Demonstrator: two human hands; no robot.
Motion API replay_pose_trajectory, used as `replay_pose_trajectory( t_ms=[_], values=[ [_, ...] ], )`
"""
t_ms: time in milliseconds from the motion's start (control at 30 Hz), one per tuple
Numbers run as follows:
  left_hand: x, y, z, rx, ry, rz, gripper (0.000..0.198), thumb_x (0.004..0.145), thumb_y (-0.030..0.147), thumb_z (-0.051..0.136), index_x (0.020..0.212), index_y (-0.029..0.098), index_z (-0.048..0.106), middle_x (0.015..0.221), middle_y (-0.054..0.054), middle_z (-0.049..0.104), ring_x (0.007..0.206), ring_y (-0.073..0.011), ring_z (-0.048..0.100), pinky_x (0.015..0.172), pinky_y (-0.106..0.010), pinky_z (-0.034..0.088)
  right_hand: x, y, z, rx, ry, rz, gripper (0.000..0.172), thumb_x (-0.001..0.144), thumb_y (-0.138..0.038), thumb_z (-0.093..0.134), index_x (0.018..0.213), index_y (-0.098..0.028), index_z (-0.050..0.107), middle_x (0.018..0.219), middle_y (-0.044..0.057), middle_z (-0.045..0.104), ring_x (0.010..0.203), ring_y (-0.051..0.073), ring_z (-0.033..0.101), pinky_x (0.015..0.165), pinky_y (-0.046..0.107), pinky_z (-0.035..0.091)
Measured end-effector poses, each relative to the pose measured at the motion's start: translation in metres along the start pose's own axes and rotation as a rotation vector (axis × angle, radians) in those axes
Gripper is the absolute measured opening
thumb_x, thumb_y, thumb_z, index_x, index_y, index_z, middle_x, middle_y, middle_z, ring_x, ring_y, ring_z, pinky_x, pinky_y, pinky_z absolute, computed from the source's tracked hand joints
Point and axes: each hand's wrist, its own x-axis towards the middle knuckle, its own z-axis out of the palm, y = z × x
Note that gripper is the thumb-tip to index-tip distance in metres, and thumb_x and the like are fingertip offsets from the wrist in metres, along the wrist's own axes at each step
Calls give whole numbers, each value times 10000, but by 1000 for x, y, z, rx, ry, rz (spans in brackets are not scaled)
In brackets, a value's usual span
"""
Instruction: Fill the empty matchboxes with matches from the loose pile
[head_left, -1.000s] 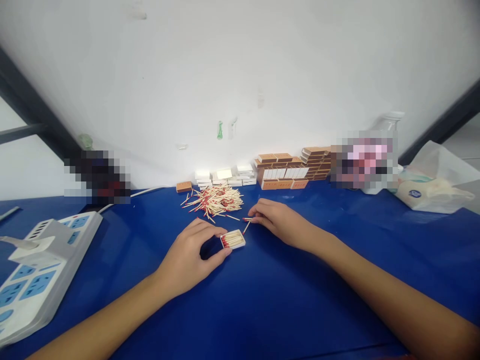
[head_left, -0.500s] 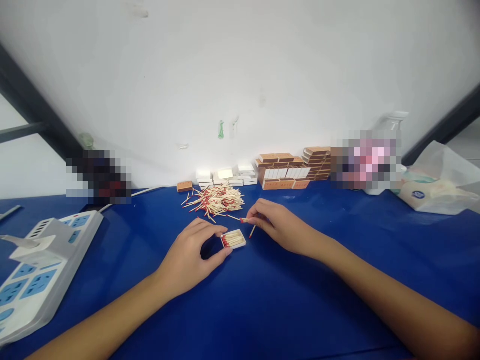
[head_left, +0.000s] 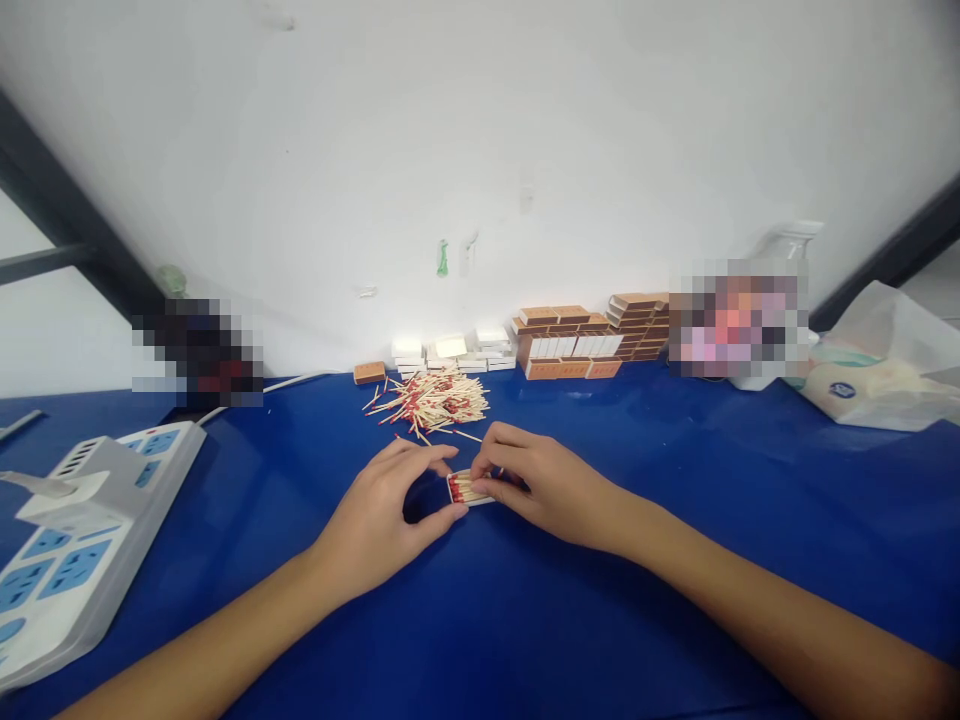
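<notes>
A small white matchbox tray point(head_left: 452, 490) with red-headed matches point(head_left: 460, 490) lies on the blue table in front of me. My left hand point(head_left: 405, 500) curves around its left end, thumb at the near corner and fingers at the far one. Over the tray's right part, my right hand point(head_left: 517, 480) pinches with thumb and forefinger, low on the matches; the fingers mostly hide what they hold. Just beyond the hands is a loose pile of matches point(head_left: 442, 400). One single match point(head_left: 468, 436) lies between the pile and my right hand.
Behind the pile, white trays point(head_left: 409, 350) are stacked by the wall. Brown matchboxes point(head_left: 574, 368) stand in stacks to their right, and one matchbox point(head_left: 369, 373) sits left. A power strip point(head_left: 161, 490) occupies the left; a tissue pack point(head_left: 862, 390) is far right.
My right hand has moved left and nearer, bringing the pinched match from beside the pile down into the tray. The tray has shifted slightly right and nearer; my left hand has barely moved.
</notes>
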Motion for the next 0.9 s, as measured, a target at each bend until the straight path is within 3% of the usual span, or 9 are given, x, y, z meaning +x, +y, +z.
replay_pose_trajectory(
  t_ms=[900],
  values=[
    [-1,-2,2,-4,-17,21,458,911,311,772,1343,281,621,1127,-43,733,1087,-246,652,966,-439,560,3,-3,-3,-45,-93,99,76,1042,-230,596,1001,-189,645,1043,37,608,796,139,604,704,270,461]
  ],
)
